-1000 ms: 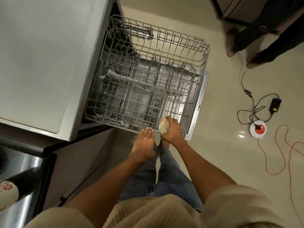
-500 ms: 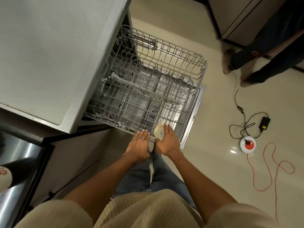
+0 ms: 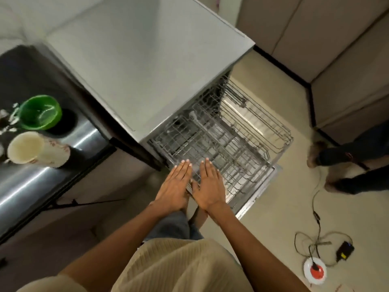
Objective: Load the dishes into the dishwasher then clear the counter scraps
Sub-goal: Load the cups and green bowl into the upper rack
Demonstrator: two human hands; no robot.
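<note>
Nearby, green bowl (image 3: pixel 40 112) beside cream cup (image 3: pixel 35 149) on steel counter (image 3: pixel 31 186), both grips spread flat over wire rack (image 3: pixel 242 144).

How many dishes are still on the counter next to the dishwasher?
2: a green bowl at the left edge, and a cream cup lying on its side just below it. More may sit beyond the frame.

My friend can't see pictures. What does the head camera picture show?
Two open hands, the left hand and right hand, reach flat over the front of a pulled-out wire dishwasher rack, holding nothing. On the dark counter to the left stand a green bowl and a cream cup.
</note>
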